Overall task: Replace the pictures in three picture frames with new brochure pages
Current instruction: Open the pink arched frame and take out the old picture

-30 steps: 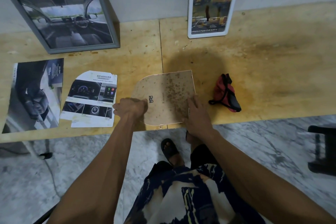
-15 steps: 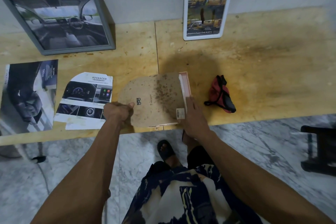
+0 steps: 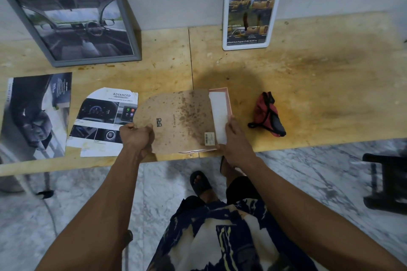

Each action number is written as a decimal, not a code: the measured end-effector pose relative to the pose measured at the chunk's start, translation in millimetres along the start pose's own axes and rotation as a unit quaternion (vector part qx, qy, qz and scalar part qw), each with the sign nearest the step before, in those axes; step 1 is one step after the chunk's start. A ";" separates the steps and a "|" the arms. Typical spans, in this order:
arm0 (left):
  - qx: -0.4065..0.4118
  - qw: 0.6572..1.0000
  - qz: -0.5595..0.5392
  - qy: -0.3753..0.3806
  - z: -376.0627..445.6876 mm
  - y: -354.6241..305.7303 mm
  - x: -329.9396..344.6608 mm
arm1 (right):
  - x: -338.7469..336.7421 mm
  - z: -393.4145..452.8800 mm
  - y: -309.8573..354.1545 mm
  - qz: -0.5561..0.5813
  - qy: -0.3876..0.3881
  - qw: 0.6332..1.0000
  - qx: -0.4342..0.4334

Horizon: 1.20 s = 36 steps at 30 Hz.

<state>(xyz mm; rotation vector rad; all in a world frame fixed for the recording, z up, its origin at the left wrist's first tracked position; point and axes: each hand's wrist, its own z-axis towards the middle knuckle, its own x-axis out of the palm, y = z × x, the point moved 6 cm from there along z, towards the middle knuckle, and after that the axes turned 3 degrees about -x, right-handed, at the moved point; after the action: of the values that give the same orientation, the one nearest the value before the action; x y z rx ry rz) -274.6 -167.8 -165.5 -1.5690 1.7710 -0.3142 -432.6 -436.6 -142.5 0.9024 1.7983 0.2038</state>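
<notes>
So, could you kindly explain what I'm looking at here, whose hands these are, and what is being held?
This is one view from a camera on a person's head, looking down at their bare arms. The left hand grips a stained brown backing board, shifted off a pink frame that the right hand steadies. On the wooden table lie two car brochure pages and a red pouch. A grey frame and a white frame lean on the wall.
</notes>
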 end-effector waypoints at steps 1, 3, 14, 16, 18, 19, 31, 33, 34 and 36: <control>-0.004 1.000 -0.005 0.003 0.8 0.3 -2.5 | -0.5 -0.8 -0.1 0.007 0.000 1.000 0.003; -0.005 1.000 -0.007 0.006 -1.8 -1.0 -5.9 | -0.6 -1.2 0.1 0.000 0.009 1.000 0.004; 0.009 0.999 -0.039 0.038 -21.9 -22.6 -33.0 | -12.6 -0.7 9.4 -0.031 -0.004 0.999 0.010; 0.015 0.997 -0.055 0.051 -25.3 -25.4 -34.7 | -14.4 -1.9 10.9 -0.031 -0.005 0.999 0.012; 0.021 0.996 -0.064 0.058 -29.7 -28.5 -34.8 | -21.0 -3.1 12.3 -0.018 -0.030 0.999 0.014; 0.023 0.995 -0.070 0.062 -30.9 -29.9 -34.7 | -25.6 -3.5 13.5 -0.003 -0.063 0.998 0.016; 0.035 0.984 -0.164 0.064 -33.6 -74.9 13.6 | -57.6 41.0 62.0 0.381 -0.096 0.910 0.131; 0.033 0.985 -0.158 0.068 -30.9 -86.7 19.3 | -65.2 54.7 65.6 0.384 -0.102 0.908 0.129; 0.034 0.987 -0.143 0.070 -27.2 -94.6 23.0 | -68.2 65.2 66.0 0.382 -0.104 0.909 0.131; 0.041 0.993 -0.089 0.071 -15.9 -109.0 29.8 | -76.8 84.3 66.3 0.360 -0.109 0.916 0.139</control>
<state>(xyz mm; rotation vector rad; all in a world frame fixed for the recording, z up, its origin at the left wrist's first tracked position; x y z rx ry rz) -202.5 -224.4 -97.6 -1.6834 1.7027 -0.5907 -316.3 -464.0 -86.3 1.7064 1.2382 0.2997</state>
